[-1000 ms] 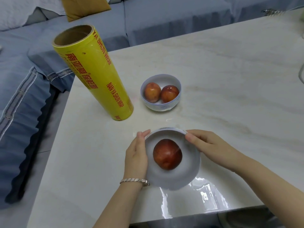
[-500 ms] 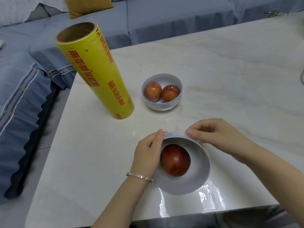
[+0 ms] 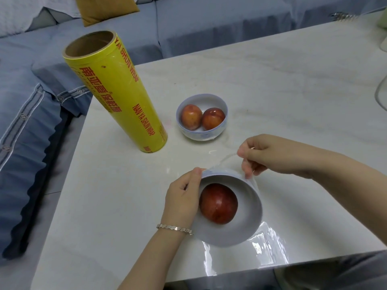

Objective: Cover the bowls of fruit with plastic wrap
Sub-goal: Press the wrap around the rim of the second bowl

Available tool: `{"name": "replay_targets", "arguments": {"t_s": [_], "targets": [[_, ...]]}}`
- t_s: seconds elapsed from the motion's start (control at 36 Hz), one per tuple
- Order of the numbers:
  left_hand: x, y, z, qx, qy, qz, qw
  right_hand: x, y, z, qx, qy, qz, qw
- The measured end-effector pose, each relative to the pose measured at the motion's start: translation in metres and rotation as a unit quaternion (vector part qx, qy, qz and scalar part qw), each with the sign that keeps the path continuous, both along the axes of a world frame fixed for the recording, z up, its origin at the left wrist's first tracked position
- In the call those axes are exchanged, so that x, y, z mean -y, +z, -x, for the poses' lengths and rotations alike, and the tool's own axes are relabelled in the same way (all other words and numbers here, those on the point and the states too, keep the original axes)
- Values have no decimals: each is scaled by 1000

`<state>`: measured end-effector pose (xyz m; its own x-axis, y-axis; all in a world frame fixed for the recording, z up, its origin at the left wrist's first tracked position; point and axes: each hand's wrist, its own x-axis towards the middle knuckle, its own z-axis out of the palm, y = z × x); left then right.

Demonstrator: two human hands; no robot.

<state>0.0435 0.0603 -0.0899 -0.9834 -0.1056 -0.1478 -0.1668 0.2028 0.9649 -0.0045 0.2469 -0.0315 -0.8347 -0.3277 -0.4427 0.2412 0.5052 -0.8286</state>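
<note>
Our left hand (image 3: 184, 201) grips the near bowl (image 3: 247, 229) by its left rim at the front of the table (image 3: 272, 91), one red fruit (image 3: 218, 204) inside; our right hand (image 3: 270, 155) pinches plastic wrap (image 3: 226, 160) held above the far rim. 2nd bowl (image 3: 201, 133) & wrap roll (image 3: 117, 93) stand behind.

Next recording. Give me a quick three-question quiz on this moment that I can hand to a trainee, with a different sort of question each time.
1. True or false: the yellow roll lies flat on the table.
2. How many fruits sit in the far bowl? A one, B two, C three.
3. Fill in: at the far rim of the near bowl, the right hand pinches a strand of ____.
Key: 1 false, it stands on end. 2 B. 3 plastic wrap.
</note>
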Motion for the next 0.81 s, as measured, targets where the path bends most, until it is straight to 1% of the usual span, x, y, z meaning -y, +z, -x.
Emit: {"name": "replay_targets", "arguments": {"t_s": [0.14,0.28,0.33,0.47,0.61,0.75,0.81], "targets": [[-2,1,1,-3,-24,7,1000,5,-3,4,13,-7,-3,1000],[-6,0,1,-15,-49,25,998,10,-3,10,78,-30,-8,996],[-6,1,1,-15,-49,29,998,11,-7,10,67,-37,-16,997],[-3,1,0,-20,-54,40,998,12,-23,5,50,-111,9,993],[-3,-2,0,-29,-53,48,997,19,-43,-7,38,-113,2,993],[-3,-3,0,-37,-53,52,997,15,-48,-8,55,-135,7,989],[-3,-3,0,-40,-55,50,996,13,-48,-8,49,-137,13,989]]}}
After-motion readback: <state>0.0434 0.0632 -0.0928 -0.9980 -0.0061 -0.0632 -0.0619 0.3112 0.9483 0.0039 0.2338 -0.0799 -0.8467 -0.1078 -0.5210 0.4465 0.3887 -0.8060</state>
